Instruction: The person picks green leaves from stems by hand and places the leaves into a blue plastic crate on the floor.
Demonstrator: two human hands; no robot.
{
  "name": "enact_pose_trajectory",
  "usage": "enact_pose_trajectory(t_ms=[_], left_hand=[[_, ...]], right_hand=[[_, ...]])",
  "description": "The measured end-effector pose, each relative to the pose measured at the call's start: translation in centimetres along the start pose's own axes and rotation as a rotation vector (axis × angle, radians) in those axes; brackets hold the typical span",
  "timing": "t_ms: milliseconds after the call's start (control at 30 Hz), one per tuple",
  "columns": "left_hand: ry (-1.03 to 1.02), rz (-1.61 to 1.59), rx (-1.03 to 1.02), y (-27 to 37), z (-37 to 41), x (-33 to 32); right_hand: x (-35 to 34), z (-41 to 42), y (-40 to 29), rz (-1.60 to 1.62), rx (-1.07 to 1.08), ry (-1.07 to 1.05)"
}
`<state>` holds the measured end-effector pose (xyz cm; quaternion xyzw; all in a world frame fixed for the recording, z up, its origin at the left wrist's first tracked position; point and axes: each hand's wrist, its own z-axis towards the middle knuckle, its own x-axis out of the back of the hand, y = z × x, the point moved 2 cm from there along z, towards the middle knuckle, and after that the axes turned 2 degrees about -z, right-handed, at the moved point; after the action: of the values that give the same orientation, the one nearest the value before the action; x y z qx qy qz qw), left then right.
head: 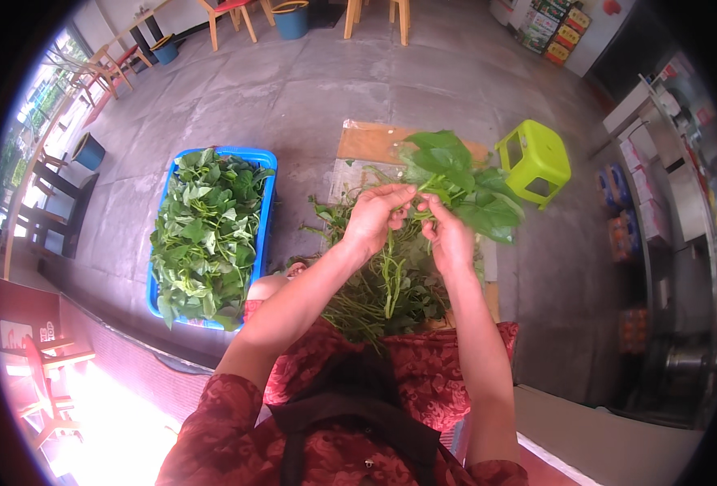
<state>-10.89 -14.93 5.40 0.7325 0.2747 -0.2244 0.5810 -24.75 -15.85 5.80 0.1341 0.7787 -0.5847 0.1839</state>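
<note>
Both my hands meet in front of me on a bunch of leafy green stems [440, 155]. My left hand [378, 212] pinches the stems between thumb and fingers. Close against it, my right hand [446, 229] grips the same bunch, whose broad leaves fan out beyond my fingers. Thin green stalks [393, 276] hang below my left hand. Under my hands a heap of cut stems and leaves [364, 301] covers much of a flattened cardboard sheet [370, 141]. To the left, a blue plastic crate [267, 161] is piled with loose leafy greens [206, 231].
A lime-green plastic stool [537, 159] stands beyond the cardboard on the right. Shelving [650, 182] with packaged goods lines the right side. Blue bins [290, 21] and wooden chairs [228, 15] stand farther off, and stacked boxes [555, 33] at the far right.
</note>
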Motion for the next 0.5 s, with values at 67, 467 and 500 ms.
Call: enact_pose_trajectory(t_ms=[67, 467, 500], left_hand=[[-0.050, 0.089, 0.008, 0.1, -0.4, -0.8], [-0.161, 0.435, 0.049, 1.7, -1.0, -1.4], [-0.190, 0.454, 0.035, 1.6, -1.1, -1.6]], right_hand=[[0.6, 0.5, -0.2, 0.141, -0.032, -0.042], [2.1, 0.2, -3.0, 0.244, -0.117, -0.326], [2.3, 0.3, -2.9, 0.232, -0.112, -0.306]])
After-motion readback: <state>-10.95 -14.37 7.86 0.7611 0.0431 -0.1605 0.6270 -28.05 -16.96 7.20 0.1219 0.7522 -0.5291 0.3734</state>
